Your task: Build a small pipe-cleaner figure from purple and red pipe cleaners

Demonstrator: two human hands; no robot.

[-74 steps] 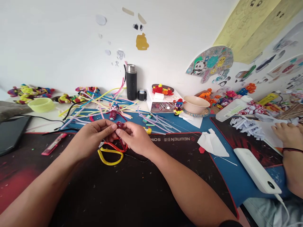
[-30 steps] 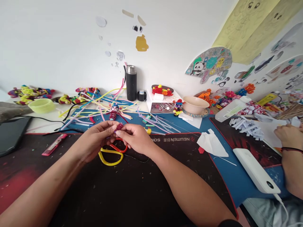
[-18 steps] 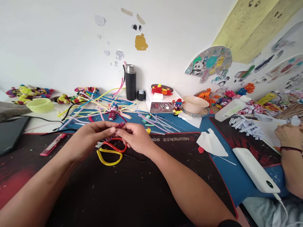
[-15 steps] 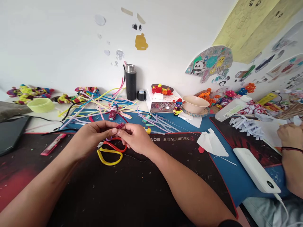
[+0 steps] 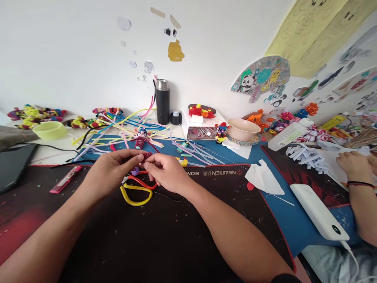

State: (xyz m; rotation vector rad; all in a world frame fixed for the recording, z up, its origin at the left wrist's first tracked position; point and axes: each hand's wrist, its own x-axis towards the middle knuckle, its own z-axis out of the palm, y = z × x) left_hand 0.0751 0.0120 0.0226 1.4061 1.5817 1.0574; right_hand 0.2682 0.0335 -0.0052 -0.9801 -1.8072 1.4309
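Note:
Between the fingertips of my left hand (image 5: 119,167) and my right hand (image 5: 165,171) is a dark red pipe cleaner (image 5: 147,155), coiled where I pinch it. Its free end reaches up and to the left, near a small doll (image 5: 140,138) with a dark red wound body lying just beyond my fingers. Fingers of both hands are closed on the coil and hide part of it. Below them, scissors (image 5: 137,202) with one yellow and one red handle loop lie on the black mat (image 5: 165,243). A small purple piece (image 5: 135,171) shows beside the scissors.
Many coloured pipe cleaners (image 5: 118,137) spread behind my hands. A black thermos (image 5: 163,102), a beige bowl (image 5: 243,130) and a small figure (image 5: 221,133) stand farther back. A white power bank (image 5: 319,212) lies to the right, near another person's hand (image 5: 352,165).
My fingers have shifted slightly on the coiled pipe cleaner, and more of the purple piece shows below. The other person's hand has moved left over the paper.

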